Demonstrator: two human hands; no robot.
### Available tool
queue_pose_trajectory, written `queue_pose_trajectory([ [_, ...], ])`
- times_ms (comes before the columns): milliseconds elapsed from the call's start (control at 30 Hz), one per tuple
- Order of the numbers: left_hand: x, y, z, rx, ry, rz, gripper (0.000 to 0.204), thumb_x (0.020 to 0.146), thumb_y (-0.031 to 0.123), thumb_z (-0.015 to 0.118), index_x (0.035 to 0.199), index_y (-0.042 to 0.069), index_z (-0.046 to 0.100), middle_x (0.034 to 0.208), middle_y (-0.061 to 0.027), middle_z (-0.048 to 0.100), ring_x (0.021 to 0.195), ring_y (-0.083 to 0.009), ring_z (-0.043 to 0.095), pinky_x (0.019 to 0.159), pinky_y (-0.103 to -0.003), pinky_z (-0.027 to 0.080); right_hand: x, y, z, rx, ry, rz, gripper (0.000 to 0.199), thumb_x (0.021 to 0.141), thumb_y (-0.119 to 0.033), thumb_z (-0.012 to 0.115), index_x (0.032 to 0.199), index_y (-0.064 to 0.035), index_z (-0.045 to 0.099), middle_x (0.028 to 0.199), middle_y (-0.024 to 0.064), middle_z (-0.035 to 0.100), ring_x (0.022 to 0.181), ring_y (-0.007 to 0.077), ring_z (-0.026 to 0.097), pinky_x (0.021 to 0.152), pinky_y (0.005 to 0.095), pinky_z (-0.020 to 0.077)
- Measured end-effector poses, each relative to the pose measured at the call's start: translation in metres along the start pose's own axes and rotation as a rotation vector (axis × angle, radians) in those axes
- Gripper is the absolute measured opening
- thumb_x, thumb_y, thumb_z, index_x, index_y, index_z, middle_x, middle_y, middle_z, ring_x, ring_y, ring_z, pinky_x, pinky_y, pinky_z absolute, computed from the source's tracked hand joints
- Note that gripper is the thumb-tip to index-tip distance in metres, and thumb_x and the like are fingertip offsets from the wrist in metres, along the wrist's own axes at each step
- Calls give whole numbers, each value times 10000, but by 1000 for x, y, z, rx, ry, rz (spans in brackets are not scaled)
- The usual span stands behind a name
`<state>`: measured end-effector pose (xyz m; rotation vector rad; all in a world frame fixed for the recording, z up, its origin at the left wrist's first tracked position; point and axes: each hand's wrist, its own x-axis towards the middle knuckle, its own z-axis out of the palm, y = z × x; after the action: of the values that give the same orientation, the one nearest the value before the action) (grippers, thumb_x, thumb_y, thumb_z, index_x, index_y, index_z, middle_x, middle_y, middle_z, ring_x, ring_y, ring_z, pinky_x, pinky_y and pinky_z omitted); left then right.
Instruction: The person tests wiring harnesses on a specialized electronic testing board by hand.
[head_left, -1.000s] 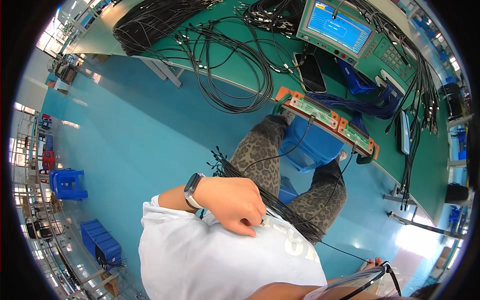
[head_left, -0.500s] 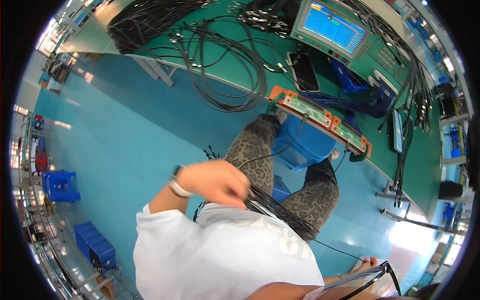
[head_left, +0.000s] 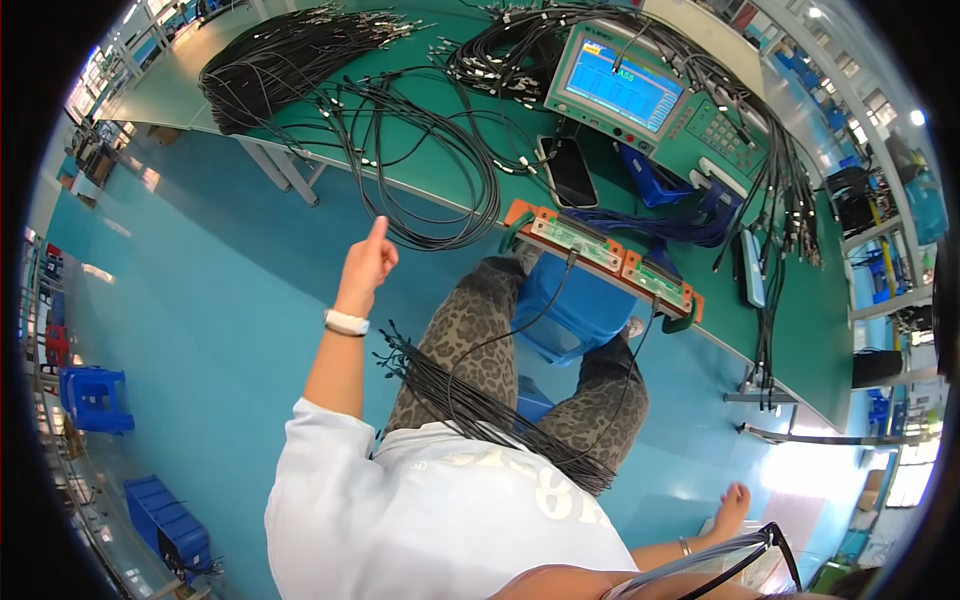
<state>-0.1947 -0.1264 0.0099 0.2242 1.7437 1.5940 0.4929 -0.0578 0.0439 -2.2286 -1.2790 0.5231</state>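
Observation:
My left hand is raised over the floor left of my lap, index finger stretched out and the others loosely bent, with nothing visible in it. It is nearest to the loop of black cable hanging over the table edge. Off to the right, low down, my right hand is small in view, its fingers loosely raised and nothing seen in them. A bundle of black cables lies across my lap. Two cables run between the lap and the orange-edged test fixture on the table's front edge.
On the green table stand a test instrument with a lit screen, a phone and a blue tray. Black cable bundles lie at the far left and right. A blue stool stands under the fixture.
My left hand has swung away from the cables on my lap, up and left. My right hand, earlier at a thin cable, has lifted and no cable shows at it. The view has shifted slightly.

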Motion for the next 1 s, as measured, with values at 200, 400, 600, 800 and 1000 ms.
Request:
queue_pose_trajectory([
  [200,13,-11,45,32,-38,16,492,851,443,478,501,112,378,446,54,321,374,-53,252,351,-219,157,-91,-159,114,450,-785,-388,209,864,-177,488,998,-29,551,934,44,585,809,127,563,690,246,428],
  [400,17,-18,29,159,22,184,485,866,369,484,481,104,356,447,54,306,390,-58,251,370,-223,167,-145,-204,171,362,-1306,-502,166,849,-85,515,994,-11,552,944,53,585,837,136,561,739,242,439],
  [600,-35,31,33,184,-10,448,446,855,258,509,474,57,392,459,19,370,420,-76,308,411,-237,226,-153,-251,191,527,-1559,-490,295,892,-205,462,1054,32,530,983,93,587,869,154,559,777,266,441],
  [800,-140,24,64,-509,-613,416,273,807,123,504,575,-22,511,509,-43,457,451,-99,387,433,-224,291,-187,-308,238,951,-2003,-254,634,823,-444,525,1193,58,411,1094,119,540,976,190,524,860,316,409],
  [1000,-167,20,43,-220,-899,491,199,772,124,491,614,3,497,646,-106,500,566,-175,442,499,-288,343,-160,-301,148,1932,-1957,-822,468,733,-324,686,1096,-105,489,935,42,592,983,198,503,835,369,373],
])
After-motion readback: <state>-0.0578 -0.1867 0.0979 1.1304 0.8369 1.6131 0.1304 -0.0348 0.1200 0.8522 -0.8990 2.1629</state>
